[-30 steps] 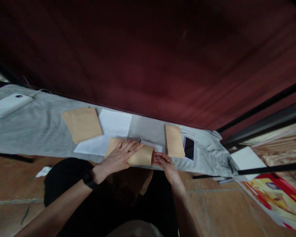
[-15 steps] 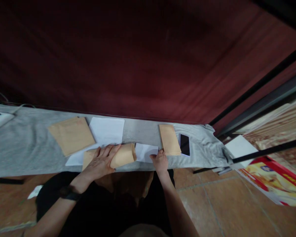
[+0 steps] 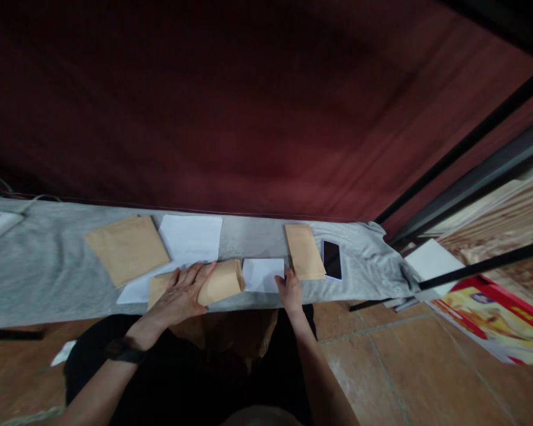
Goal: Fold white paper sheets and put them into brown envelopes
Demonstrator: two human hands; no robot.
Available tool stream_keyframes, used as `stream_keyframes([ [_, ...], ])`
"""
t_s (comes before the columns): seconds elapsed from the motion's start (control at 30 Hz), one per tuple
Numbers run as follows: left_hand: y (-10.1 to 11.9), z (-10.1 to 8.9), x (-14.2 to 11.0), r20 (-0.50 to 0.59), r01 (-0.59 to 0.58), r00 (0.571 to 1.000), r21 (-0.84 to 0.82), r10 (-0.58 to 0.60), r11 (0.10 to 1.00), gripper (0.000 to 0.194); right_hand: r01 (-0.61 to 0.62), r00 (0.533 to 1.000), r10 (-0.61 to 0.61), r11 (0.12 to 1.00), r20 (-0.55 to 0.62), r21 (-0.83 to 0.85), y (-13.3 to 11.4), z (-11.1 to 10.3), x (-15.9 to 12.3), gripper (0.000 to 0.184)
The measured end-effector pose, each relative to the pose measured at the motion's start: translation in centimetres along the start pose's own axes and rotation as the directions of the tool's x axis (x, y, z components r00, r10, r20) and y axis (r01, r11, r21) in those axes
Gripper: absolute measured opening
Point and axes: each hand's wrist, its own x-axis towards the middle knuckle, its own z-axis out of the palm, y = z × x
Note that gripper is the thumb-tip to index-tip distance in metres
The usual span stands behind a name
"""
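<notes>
My left hand [image 3: 184, 294] lies flat, fingers stretched, on a brown paper envelope [image 3: 222, 280]. The envelope's right end bulges open toward a small folded sheet of white paper [image 3: 262, 274]. At that sheet's right edge is my right hand [image 3: 289, 290], thumb and fingers closed on the edge. The sheet lies on the grey cloth, its left edge close to the envelope's mouth. Just beyond my right hand sits a stack of narrow brown envelopes [image 3: 305, 252].
Larger brown envelopes [image 3: 128, 248] and white sheets [image 3: 190, 234] lie left on the grey cloth [image 3: 48, 260]. A phone [image 3: 332, 259] is at the right, a white device [image 3: 0, 225] far left. A dark red panel [image 3: 249, 118] rises behind; a colourful box [image 3: 493, 319] stands right.
My right hand has left the envelope's mouth and moved to the white sheet's right edge. My left hand and the envelope have shifted left, uncovering the sheet. The view has turned slightly.
</notes>
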Motion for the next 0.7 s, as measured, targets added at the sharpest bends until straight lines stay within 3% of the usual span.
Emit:
stream_keyframes([
  [0.13, -0.1, 0.2, -0.1, 0.005, 0.000, 1.000, -0.007, 0.000, 1.000, 0.105, 0.029, 0.999, -0.024, 0.989, -0.035, 0.145, -0.2, -1.6, 0.5, 0.015],
  [0.3, -0.3, 0.4, 0.0, -0.007, -0.007, 1.000, -0.009, 0.007, 1.000, 0.105, 0.051, 0.999, -0.044, 0.888, -0.025, 0.456, -1.0, -2.3, 0.5, 0.021],
  [0.5, -0.4, 0.4, -0.1, 0.008, -0.023, 1.000, -0.034, 0.023, 0.999, 0.110, 0.050, 0.995, -0.079, 0.920, 0.058, 0.390, -1.5, -1.0, -0.3, 0.019],
  [0.7, -0.9, 1.0, -0.2, -0.019, -0.048, 0.999, -0.027, 0.047, 0.998, 0.111, 0.044, 0.984, -0.095, 0.949, 0.150, 0.314, -1.0, -1.5, 0.4, 0.011],
])
